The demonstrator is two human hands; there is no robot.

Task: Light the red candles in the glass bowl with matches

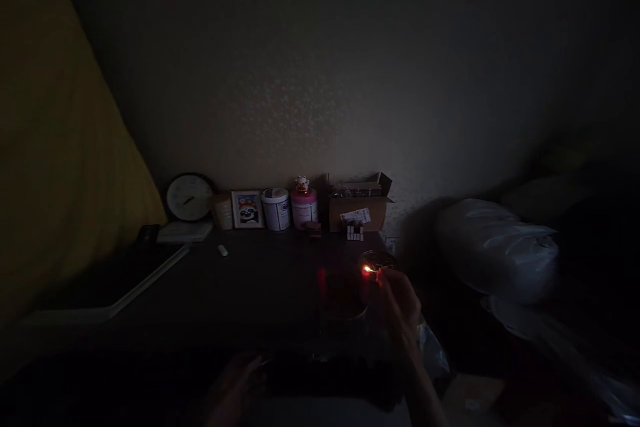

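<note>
In the dim light my right hand (403, 297) is closed, pinching a thin burning match (373, 271) with a small orange flame at its left tip. Just behind the flame lies a dark round dish (377, 257). Below and left of the flame is a clear glass container (345, 313), its edges faint, with reddish glints on it. My left hand (234, 383) is low at the table's near side, blurred and dark. Its fingers are too dim to show whether they hold anything.
Along the wall stand a clock (189, 197), a framed panda picture (248, 209), a white tin (276, 209), a pink-lidded tin (305, 208) with a figurine, and an open cardboard box (373, 215). A flat board (115, 303) lies left; a white plastic bag (500, 250) sits right.
</note>
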